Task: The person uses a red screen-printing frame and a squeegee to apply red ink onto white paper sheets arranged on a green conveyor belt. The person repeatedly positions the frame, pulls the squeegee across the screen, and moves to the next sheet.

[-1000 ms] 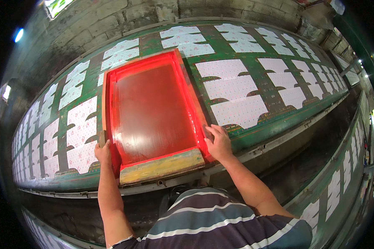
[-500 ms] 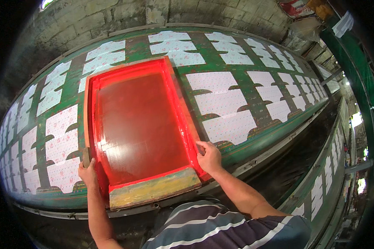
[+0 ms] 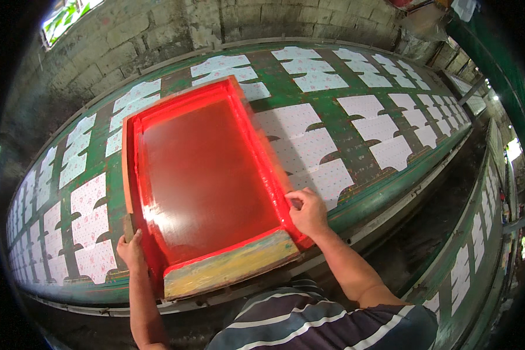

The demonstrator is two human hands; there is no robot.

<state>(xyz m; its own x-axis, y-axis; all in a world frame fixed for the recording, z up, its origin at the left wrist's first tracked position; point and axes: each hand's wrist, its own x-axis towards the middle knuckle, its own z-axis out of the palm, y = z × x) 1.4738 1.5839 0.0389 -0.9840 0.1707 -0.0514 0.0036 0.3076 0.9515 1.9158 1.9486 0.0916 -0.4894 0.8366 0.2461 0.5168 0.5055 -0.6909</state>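
Over green table (image 3: 385, 191), framed red screen (image 3: 210, 175), left fingers (image 3: 122, 243) closed on it, right fingers (image 3: 302, 195) likewise

1. My view looks down from my head, above and behind my fingers (image 3: 302, 194), facing forward across the counter (image 3: 367, 195).
2. It sits near enough that my forearms (image 3: 356, 269) enter from below my fingers.
3. Its wide fisheye bends the counter's far edge beyond my fingers.
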